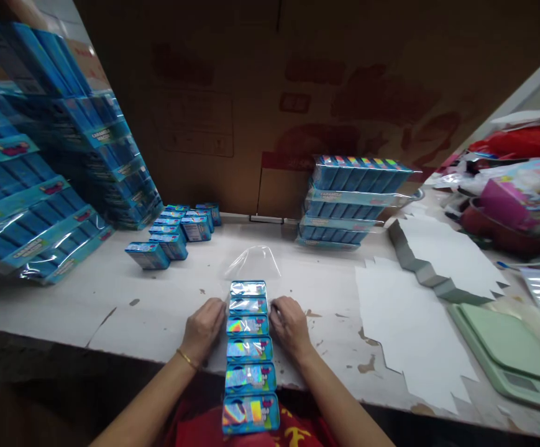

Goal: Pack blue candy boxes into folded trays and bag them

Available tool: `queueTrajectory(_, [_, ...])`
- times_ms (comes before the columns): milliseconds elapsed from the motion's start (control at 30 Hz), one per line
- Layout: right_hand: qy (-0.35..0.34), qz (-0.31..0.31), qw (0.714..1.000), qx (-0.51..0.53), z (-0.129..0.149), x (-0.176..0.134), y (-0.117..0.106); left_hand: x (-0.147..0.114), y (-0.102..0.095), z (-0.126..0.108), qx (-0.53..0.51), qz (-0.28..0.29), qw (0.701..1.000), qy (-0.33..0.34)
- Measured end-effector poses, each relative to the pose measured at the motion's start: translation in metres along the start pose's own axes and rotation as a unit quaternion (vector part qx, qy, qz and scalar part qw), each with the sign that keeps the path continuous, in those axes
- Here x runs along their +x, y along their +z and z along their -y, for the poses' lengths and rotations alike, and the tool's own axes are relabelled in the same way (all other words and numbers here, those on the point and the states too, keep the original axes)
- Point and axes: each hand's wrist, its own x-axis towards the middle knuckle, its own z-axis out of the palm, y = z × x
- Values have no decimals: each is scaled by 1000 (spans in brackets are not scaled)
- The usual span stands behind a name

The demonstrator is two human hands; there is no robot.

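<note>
A row of several small blue boxes (250, 349) runs from my body onto the table's front edge, with shiny printed faces up. Clear plastic glints over the row, and the loose end of this plastic bag (252, 262) spreads flat past the farthest box. My left hand (204, 329) is closed at the left side of the row near its far end, fingers curled in against the plastic. On the opposite side my right hand (291, 326) is likewise closed, thumb and fingers pinched together at the bag's edge. The fingertips are partly hidden.
Loose blue boxes (158, 254) stand at the back left. Wrapped packs (41, 248) are piled high beyond them, and another stack (344, 205) stands back right. A large cardboard box (232, 112) forms the rear wall. White card pieces (404, 329) and a green scale (507, 347) lie right.
</note>
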Motion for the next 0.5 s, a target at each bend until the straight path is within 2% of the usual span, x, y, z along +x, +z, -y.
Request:
queueTrajectory(233, [67,26,995,-67,4,18,12,13,10,-5,-2,61,993,-106])
queueTrajectory(367, [79,35,991,-101,0,23,20,17,10,-1,11,86,993,-86])
queueTrajectory(500, [29,43,994,-97,-2,20,14,11,3,2,32,91,995,-41])
